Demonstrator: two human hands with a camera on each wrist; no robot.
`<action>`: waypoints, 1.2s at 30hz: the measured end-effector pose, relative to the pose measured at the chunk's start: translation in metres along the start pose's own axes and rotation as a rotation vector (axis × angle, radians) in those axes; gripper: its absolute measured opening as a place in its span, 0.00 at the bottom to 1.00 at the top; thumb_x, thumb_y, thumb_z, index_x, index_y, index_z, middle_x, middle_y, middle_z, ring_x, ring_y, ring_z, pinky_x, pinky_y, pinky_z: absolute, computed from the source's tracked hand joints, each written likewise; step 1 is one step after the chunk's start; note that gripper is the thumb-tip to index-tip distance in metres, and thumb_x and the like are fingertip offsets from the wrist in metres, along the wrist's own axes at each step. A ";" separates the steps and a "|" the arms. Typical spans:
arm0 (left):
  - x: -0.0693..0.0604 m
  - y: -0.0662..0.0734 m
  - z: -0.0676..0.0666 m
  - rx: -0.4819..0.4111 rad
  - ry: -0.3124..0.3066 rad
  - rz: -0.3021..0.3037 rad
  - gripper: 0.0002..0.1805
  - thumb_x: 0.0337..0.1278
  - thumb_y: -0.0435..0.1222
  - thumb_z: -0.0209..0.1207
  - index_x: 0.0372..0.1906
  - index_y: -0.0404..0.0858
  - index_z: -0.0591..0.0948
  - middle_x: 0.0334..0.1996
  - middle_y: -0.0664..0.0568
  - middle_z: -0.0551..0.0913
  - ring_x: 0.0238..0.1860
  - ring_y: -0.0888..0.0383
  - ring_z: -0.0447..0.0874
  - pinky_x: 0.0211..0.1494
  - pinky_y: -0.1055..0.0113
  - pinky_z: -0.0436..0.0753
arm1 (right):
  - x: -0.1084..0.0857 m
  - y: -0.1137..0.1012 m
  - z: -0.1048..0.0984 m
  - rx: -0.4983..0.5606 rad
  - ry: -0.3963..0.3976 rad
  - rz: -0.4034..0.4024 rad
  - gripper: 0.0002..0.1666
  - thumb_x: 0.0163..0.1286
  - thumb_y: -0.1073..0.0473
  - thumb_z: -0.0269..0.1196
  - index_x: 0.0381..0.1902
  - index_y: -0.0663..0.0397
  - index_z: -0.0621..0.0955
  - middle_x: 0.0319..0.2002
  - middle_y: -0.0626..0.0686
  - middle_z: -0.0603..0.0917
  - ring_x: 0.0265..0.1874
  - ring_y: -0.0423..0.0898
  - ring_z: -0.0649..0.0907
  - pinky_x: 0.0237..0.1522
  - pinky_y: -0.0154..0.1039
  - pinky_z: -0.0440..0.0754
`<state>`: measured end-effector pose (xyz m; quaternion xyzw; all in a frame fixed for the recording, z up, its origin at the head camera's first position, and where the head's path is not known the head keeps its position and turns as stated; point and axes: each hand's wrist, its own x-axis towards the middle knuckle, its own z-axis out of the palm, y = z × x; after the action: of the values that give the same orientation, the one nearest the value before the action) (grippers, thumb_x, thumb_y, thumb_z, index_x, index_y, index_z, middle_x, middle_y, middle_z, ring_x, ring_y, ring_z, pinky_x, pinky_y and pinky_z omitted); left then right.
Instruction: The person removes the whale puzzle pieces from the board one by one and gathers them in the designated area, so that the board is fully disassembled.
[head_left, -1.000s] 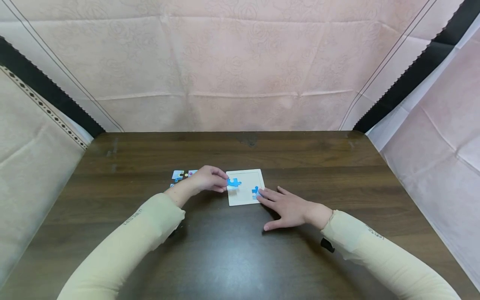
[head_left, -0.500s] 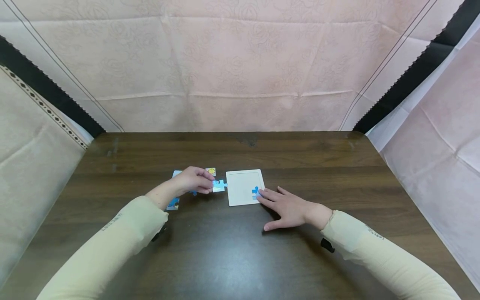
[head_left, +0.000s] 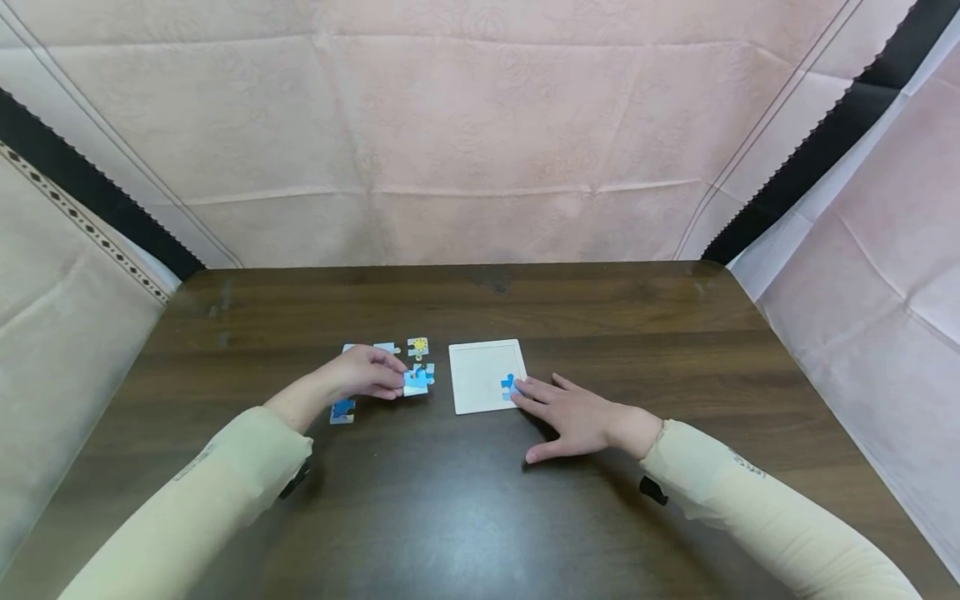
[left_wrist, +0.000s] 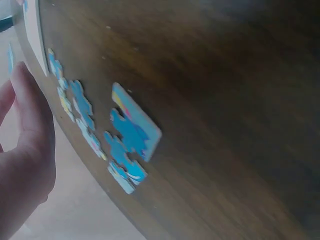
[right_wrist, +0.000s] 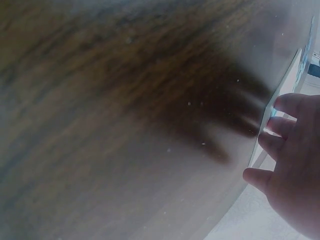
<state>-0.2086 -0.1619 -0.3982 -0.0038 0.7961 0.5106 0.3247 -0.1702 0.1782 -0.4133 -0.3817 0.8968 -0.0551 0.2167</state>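
My left hand [head_left: 360, 375] pinches a blue and white jigsaw piece [head_left: 416, 381] at its fingertips, just left of the puzzle board. In the left wrist view that held piece appears as a thin blue edge beyond the fingers [left_wrist: 22, 82]. The white square puzzle board [head_left: 480, 367] lies flat, with one blue jigsaw piece [head_left: 507, 383] in its near right corner. My right hand [head_left: 577, 415] is spread, its fingertips on the board's right edge and touching that corner piece, which they partly cover.
Several loose jigsaw pieces lie around and under the left hand, among them a sun piece [head_left: 417, 345] and a dark blue piece [head_left: 342, 411]. The brown wooden table [head_left: 480, 508] ends at a pale cloth backdrop [head_left: 480, 150].
My left hand has drawn back leftward from over the board, carrying the jigsaw piece with it. The right hand and the board stay where they were.
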 end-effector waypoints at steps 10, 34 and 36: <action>-0.005 -0.017 -0.008 -0.012 -0.027 0.004 0.19 0.59 0.30 0.57 0.52 0.23 0.73 0.34 0.47 0.83 0.31 0.63 0.83 0.42 0.68 0.85 | 0.000 -0.001 -0.001 -0.007 -0.004 -0.002 0.51 0.59 0.27 0.53 0.72 0.48 0.56 0.74 0.51 0.51 0.74 0.48 0.51 0.73 0.58 0.46; -0.011 -0.026 -0.009 0.159 0.013 0.015 0.17 0.59 0.32 0.57 0.49 0.25 0.74 0.29 0.47 0.82 0.26 0.62 0.81 0.36 0.69 0.85 | -0.001 0.000 0.000 -0.014 0.011 -0.004 0.51 0.60 0.28 0.53 0.72 0.49 0.56 0.74 0.52 0.52 0.74 0.48 0.52 0.72 0.57 0.47; -0.012 -0.026 -0.009 0.159 0.015 0.014 0.17 0.59 0.31 0.57 0.49 0.25 0.74 0.29 0.48 0.82 0.26 0.62 0.81 0.35 0.69 0.85 | -0.001 0.000 0.000 -0.015 0.011 -0.006 0.51 0.60 0.28 0.53 0.72 0.49 0.56 0.74 0.52 0.52 0.74 0.48 0.52 0.72 0.57 0.47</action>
<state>-0.1953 -0.1855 -0.4108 0.0239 0.8367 0.4479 0.3142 -0.1696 0.1790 -0.4127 -0.3856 0.8972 -0.0513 0.2090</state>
